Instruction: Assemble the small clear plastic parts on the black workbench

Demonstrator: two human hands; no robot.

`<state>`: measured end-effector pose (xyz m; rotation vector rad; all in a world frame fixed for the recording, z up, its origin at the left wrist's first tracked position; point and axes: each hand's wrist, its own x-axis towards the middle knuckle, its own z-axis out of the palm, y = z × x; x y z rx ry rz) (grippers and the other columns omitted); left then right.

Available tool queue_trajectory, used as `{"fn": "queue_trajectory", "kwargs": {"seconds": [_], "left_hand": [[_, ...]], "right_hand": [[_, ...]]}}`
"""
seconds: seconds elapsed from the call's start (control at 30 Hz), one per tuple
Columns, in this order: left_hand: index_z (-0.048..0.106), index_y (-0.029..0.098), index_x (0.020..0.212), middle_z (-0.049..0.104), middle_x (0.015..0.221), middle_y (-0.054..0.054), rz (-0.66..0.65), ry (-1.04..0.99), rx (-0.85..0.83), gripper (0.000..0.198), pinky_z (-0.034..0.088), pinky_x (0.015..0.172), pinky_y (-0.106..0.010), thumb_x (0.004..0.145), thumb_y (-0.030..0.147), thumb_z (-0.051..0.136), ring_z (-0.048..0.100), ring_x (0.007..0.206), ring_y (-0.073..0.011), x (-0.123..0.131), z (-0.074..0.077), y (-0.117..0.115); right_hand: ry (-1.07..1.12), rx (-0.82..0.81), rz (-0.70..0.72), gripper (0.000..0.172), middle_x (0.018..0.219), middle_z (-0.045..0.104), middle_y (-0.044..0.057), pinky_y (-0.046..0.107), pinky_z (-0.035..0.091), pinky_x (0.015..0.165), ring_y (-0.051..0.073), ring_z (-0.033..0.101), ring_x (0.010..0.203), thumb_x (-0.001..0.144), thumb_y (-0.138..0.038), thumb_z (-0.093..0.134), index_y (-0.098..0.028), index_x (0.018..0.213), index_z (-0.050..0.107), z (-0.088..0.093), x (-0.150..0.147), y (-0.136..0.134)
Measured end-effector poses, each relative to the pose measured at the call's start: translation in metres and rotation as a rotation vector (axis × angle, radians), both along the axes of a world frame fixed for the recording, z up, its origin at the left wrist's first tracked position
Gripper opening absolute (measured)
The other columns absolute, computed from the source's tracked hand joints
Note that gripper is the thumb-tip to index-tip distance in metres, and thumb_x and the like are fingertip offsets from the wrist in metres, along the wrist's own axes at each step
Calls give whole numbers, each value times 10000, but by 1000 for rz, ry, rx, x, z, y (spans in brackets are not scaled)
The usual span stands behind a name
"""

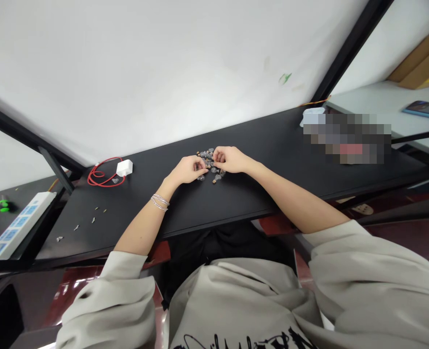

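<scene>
Several small clear glass bottles with cork stoppers lie in a loose pile on the black table. My left hand reaches in at the pile's left side, fingers curled and thumb bent toward the fingertips. At the right side, my right hand is closed, its thumb and fingertips drawn together low over the bottles. Between the two hands some bottles show, facing different ways. What each set of fingertips pinches is too small and partly covered to make out.
A white charger with a coiled red cable lies to the left. Tiny metal pieces are scattered at the near left. A white power strip stands beyond the table's left end. A pale blue-white item sits far right.
</scene>
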<state>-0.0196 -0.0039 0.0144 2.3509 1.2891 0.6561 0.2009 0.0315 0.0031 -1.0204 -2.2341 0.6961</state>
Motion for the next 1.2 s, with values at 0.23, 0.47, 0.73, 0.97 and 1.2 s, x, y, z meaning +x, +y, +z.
{"fn": "queue_trajectory", "kwargs": {"seconds": [0.23, 0.47, 0.73, 0.97, 1.2], "left_hand": [[635, 169, 1100, 571, 1004, -68, 60, 31, 139, 388, 492, 791, -325, 774, 357, 726, 544, 768, -161, 3, -5, 1], [686, 175, 1040, 561, 971, -68, 42, 59, 156, 271, 487, 819, -326, 836, 353, 671, 544, 812, -176, 6, -5, 0], [719, 191, 1065, 603, 997, -71, 21, 40, 173, 265, 494, 850, -328, 868, 346, 631, 584, 846, -180, 8, -5, -1], [764, 206, 931, 656, 914, -69, -2, 43, 206, 268, 481, 889, -337, 935, 323, 523, 604, 919, -199, 8, -4, 1], [761, 202, 820, 695, 908, -68, 14, 12, 199, 321, 481, 882, -329, 944, 355, 508, 631, 929, -199, 10, -2, -3]], "right_hand": [[-24, -27, 29, 299, 809, 704, 34, 251, 463, 661, 154, 636, 679, 751, -236, 729, -171, 1023, 623, 2, -2, -4], [-66, 32, 23, 221, 816, 688, 43, 255, 455, 664, 154, 621, 686, 776, -270, 721, -166, 966, 675, 1, -5, -4], [-65, 53, 17, 207, 901, 706, 61, 264, 463, 686, 153, 621, 703, 775, -245, 719, -160, 963, 698, 3, -5, -5], [-106, 75, 19, 231, 903, 691, 68, 270, 456, 695, 157, 610, 700, 791, -223, 700, -163, 1013, 719, 5, -3, -6], [-107, 72, 29, 218, 892, 698, 61, 276, 456, 717, 160, 613, 705, 809, -218, 678, -175, 1018, 724, 4, -3, -4]]}}
